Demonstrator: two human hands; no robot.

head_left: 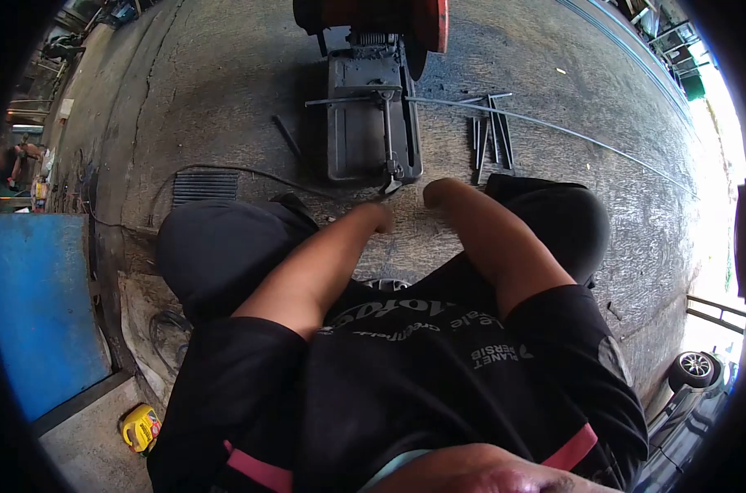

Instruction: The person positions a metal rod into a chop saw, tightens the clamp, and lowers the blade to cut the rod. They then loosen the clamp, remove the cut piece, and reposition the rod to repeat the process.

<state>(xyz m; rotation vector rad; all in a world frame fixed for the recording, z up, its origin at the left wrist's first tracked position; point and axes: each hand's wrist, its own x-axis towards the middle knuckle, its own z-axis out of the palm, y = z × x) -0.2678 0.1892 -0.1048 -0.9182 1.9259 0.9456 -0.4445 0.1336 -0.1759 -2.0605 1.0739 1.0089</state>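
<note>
A cut-off saw stands on the floor in front of me, with a dark metal base and an orange guard over its disc. A long thin metal bar lies across the base at its vice and runs off to the right. The vice screw points toward me and ends in a crank handle. My left hand is just below that handle, blurred, its fingers hidden. To the right of the handle, my right hand is held low over the floor, its fingers turned out of sight.
Several cut metal pieces lie right of the saw. A row of short bars is by my left knee, near a cable and a loose bar. A blue panel and yellow container are at left; a car is at right.
</note>
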